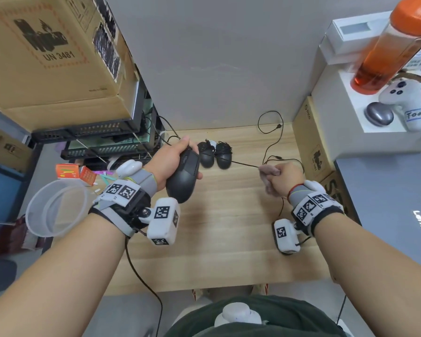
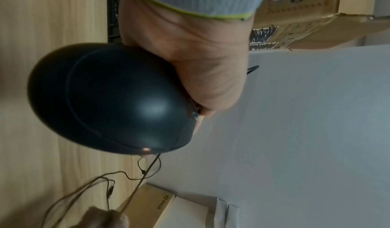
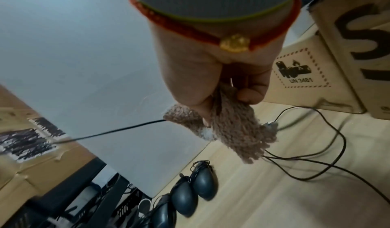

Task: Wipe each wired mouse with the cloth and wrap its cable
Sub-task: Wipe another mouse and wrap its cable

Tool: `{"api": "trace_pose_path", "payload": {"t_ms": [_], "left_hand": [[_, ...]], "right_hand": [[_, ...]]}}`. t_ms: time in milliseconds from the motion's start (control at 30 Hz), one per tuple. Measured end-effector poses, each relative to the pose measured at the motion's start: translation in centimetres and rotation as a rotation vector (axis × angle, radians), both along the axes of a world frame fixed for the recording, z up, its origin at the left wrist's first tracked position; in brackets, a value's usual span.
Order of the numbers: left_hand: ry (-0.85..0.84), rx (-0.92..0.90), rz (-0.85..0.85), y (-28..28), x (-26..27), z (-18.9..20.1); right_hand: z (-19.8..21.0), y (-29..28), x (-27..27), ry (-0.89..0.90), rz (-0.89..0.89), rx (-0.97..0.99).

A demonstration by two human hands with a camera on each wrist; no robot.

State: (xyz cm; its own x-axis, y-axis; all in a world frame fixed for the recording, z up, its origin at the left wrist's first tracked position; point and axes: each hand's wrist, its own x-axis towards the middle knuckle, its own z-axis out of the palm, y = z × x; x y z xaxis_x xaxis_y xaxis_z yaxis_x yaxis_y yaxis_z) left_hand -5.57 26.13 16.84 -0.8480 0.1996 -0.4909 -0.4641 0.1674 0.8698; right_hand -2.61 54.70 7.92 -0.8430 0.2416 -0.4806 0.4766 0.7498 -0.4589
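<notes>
the left hand (image 1: 167, 161) curls around the black wired mouse (image 1: 184, 177), held above the desk (image 1: 216, 227) at about 10 o'clock. the right hand (image 1: 283, 177), at 2 o'clock, pinches the brown cloth (image 1: 267, 175) around the taut cable (image 1: 244, 164). a hard pull may strain the cable, or its loose end may drag the two wrapped mice (image 1: 215, 154) at 12 o'clock.

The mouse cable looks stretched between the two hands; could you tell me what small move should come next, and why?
Probably slide the right hand with the cloth further along the cable: the left hand holds the mouse, and loose cable remains unwiped on the desk.
</notes>
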Motion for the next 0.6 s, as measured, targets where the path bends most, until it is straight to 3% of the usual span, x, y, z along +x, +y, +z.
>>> {"api": "trace_pose_path", "payload": {"t_ms": [100,200,300,400,500,600], "left_hand": [[0.008,-0.105,-0.05,-0.1,0.0,-0.3],[0.028,-0.247,-0.153,0.9,0.3,-1.2],[0.041,-0.285,-0.185,2.2,0.6,-1.9],[0.035,-0.245,-0.136,3.5,0.6,-2.1],[-0.055,-0.041,-0.101,4.4,0.6,-1.6],[-0.128,0.067,-0.138,4.6,0.8,-0.4]], "right_hand": [[1.7,0.0,-0.4,0.102,-0.076,0.079],[3.8,-1.2,-1.5,0.302,-0.126,-0.078],[6.5,-3.3,-2.0,0.465,-0.005,-0.286],[8.8,-5.3,-1.8,0.502,0.198,-0.397],[9.3,-6.6,-1.4,0.473,0.409,-0.322],[8.4,-6.7,-1.3,0.457,0.448,-0.282]]}}
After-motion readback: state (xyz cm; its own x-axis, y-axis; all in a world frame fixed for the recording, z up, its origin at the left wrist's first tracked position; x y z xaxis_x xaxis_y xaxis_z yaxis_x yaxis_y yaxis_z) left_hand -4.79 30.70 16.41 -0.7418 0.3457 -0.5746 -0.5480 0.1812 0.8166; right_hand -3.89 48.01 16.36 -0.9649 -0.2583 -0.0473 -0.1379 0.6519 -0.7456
